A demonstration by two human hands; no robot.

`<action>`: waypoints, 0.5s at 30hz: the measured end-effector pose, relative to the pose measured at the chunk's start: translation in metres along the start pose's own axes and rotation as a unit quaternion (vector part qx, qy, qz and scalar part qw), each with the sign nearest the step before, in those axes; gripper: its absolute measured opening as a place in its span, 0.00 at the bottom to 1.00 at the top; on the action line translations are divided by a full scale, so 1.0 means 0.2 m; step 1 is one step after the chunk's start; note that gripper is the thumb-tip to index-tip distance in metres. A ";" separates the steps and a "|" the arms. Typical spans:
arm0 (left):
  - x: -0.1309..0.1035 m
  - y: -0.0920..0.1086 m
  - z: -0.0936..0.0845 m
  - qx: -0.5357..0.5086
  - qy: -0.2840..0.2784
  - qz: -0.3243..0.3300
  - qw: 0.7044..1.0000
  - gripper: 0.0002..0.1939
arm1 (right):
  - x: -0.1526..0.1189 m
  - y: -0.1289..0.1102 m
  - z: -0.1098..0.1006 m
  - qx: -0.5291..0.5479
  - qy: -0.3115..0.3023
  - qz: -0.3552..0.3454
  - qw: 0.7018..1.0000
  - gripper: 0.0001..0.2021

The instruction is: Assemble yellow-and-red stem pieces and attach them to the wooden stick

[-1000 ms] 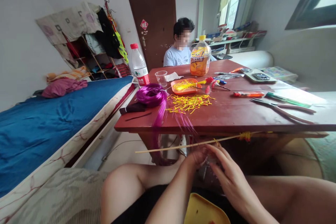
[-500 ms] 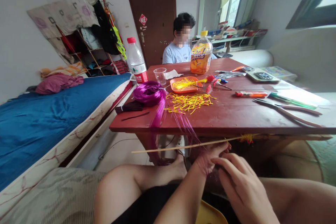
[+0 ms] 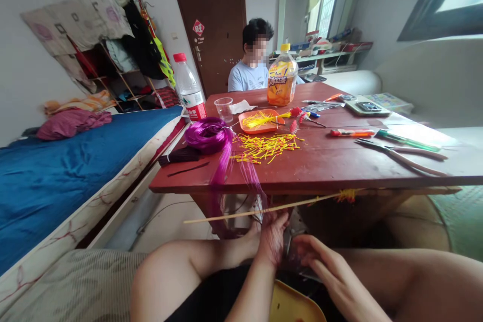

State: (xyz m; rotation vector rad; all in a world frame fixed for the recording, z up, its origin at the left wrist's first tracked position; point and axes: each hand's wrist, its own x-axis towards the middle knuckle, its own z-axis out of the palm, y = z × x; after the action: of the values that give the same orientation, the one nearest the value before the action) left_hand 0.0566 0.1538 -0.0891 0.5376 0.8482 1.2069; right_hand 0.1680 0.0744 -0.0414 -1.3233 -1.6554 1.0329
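My left hand (image 3: 274, 235) is below the near table edge, its fingers closed. Fine purple threads (image 3: 249, 173) come down from a purple hank (image 3: 209, 136) and run over and into this hand. A thin wooden stick (image 3: 226, 216) crosses just above the fingers; whether they touch it is unclear. Yellow and red stamens (image 3: 346, 195) are bound around the stick further right. My right hand (image 3: 320, 257) is a little to the right, apart from the left; its fingertips are blurred and I cannot make out anything in them.
On the red-brown table (image 3: 320, 166) lie loose yellow stamens (image 3: 269, 147), an orange tray (image 3: 260, 130), pliers (image 3: 400, 153) and a cutter (image 3: 350, 133). Bottles, one of tea (image 3: 283, 83), and a plastic cup (image 3: 224, 109) stand further back. Opposite sits a person (image 3: 247, 75). A yellow tray (image 3: 290, 302) is between my legs.
My left hand has moved left along the stick, and the threads hang more steeply. My right hand has moved left and lower. The whole view has shifted slightly.
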 end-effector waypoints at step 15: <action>-0.33 0.10 -0.08 -0.019 -0.138 0.054 0.989 0.28 | 0.16 0.01 -0.06 -0.060 0.107 -0.009 0.992 0.29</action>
State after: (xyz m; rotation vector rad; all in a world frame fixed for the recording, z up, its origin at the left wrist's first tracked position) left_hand 0.0243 0.0962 -0.0644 0.7078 0.5650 1.2103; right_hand 0.1736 0.1078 -0.0367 -1.4409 -1.5833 0.7607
